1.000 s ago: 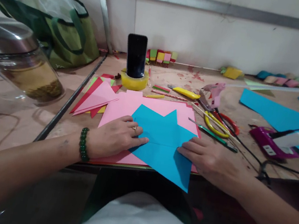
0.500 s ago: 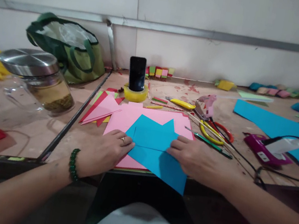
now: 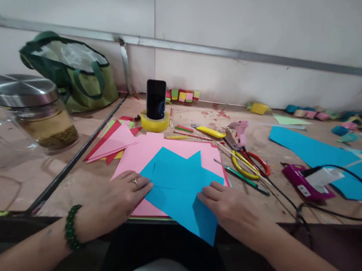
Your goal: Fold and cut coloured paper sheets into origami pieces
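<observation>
A blue sheet of paper (image 3: 175, 171) with a jagged far edge lies over pink sheets (image 3: 132, 153), and its near corner hangs past the table edge. A faint crease runs across it between my hands. My left hand (image 3: 124, 197), with a ring and a green bead bracelet (image 3: 71, 227), pinches the paper's left edge, thumb hidden. On the opposite edge, the curled fingers of my right hand (image 3: 227, 208) hold the paper. Folded pink and red paper pieces (image 3: 113, 142) lie beyond my left hand.
A phone (image 3: 155, 99) stands in a yellow tape roll (image 3: 154, 123). Right of it lie a yellow cutter (image 3: 211, 132), scissors (image 3: 245, 165), a pink glue gun (image 3: 242, 134) and a purple power strip (image 3: 307, 182) with cables. A glass jug (image 3: 43, 126) and green bag (image 3: 88, 87) stand left.
The camera view has shifted, so the table sits lower and further left. The crease looks fainter, and the upper right part of the blue paper reaches further right. Both hands still hold it.
</observation>
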Action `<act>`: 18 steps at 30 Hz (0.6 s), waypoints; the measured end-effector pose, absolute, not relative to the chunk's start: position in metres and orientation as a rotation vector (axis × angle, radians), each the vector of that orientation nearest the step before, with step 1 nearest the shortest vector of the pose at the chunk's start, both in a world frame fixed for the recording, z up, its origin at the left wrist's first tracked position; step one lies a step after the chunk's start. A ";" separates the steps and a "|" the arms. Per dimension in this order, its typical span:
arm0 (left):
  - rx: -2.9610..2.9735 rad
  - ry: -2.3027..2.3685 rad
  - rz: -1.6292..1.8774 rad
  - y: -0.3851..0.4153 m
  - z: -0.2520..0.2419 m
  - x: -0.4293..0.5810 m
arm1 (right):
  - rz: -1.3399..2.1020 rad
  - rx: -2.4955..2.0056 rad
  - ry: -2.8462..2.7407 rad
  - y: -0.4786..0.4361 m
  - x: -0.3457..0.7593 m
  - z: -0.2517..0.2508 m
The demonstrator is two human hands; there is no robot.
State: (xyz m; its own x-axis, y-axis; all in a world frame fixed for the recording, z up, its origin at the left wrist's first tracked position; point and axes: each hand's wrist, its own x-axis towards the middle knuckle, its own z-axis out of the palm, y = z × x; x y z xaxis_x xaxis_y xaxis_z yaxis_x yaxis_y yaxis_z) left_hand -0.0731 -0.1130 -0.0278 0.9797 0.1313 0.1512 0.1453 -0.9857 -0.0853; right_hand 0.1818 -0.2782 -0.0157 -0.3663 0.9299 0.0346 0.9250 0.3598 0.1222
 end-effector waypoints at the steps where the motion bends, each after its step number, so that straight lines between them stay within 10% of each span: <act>1: -3.038 -0.223 -0.210 -0.113 -0.027 -0.073 | 0.193 1.780 2.562 -0.285 0.185 -0.017; 18: -2.952 -0.408 -0.113 -0.135 -0.015 -0.071 | 0.153 2.120 2.431 -0.277 0.176 -0.005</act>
